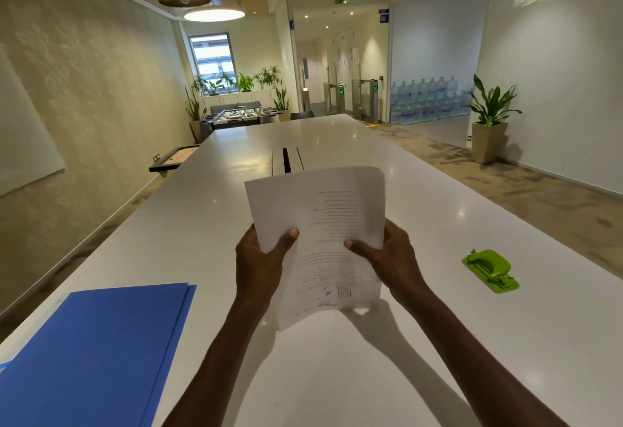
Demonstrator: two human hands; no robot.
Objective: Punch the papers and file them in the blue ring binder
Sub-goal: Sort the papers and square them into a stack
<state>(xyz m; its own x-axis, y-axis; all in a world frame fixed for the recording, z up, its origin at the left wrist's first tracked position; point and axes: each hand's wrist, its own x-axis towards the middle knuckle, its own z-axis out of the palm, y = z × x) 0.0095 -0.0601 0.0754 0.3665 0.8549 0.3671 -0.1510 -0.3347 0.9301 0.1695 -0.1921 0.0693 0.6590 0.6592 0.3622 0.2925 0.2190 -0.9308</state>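
1. The blue ring binder (91,352) lies closed and flat at the near left of the white table (337,376); the frame cuts off its lower left corner, and its rings are hidden.
2. The left hand (259,261) and right hand (391,261) grasp the papers (320,241) above the table's middle — thumbs on the printed face, the other fingers hidden behind.
3. The sheets curve, thin and floppy; the print is too faint to read.
4. The glossy green hole punch (490,270) sits on the right, well apart from the papers, near the table's right edge.
5. Beyond, smooth bare tabletop runs to a dark cable slot (287,160).
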